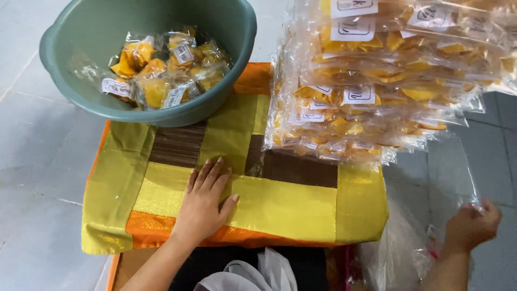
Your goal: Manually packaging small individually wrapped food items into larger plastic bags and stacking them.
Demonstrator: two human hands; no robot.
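Note:
My left hand (206, 200) lies flat, fingers spread, on a yellow, brown and orange cushion (301, 207) in front of me. My right hand (473, 223) is off the cushion's right side, pinching the edge of a large clear plastic bag (447, 178) that hangs over the floor. A green plastic basin (70, 81) rests on the cushion's far left corner and holds several small clear packets of yellow snacks (161, 73) with white labels. A tall stack of larger snack packets (377, 81) covers the cushion's far right.
Grey floor tiles (37, 161) surround the cushion. More clear plastic bags (396, 248) lie crumpled near my right forearm. Dark cloth and a white fabric piece (253, 275) sit at the near edge below the cushion.

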